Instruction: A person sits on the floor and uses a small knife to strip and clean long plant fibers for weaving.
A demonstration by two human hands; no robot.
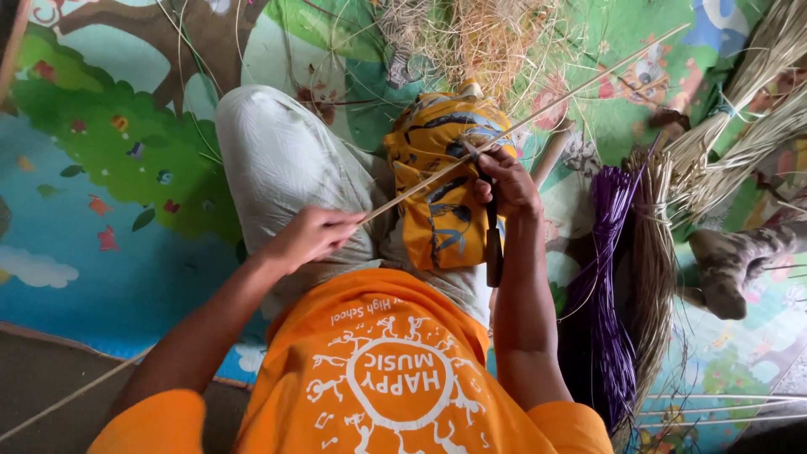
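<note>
I sit on the floor with a yellow and blue patterned cloth (444, 193) draped over my knee. A long pale cane strip (588, 82) runs diagonally across it, from my left hand (313, 235) up to the right. My left hand pinches the strip's near end. My right hand (504, 181) grips a knife with a brown wooden handle (493, 252) and presses the strip against the cloth.
A purple bundle of strips (607, 277) and tan bundles (656, 252) lie at my right. Loose shavings (479, 34) pile ahead. More cane bundles (748, 109) fan out at the far right, by another person's socked foot (730, 265). A colourful cartoon mat (126, 151) covers the floor.
</note>
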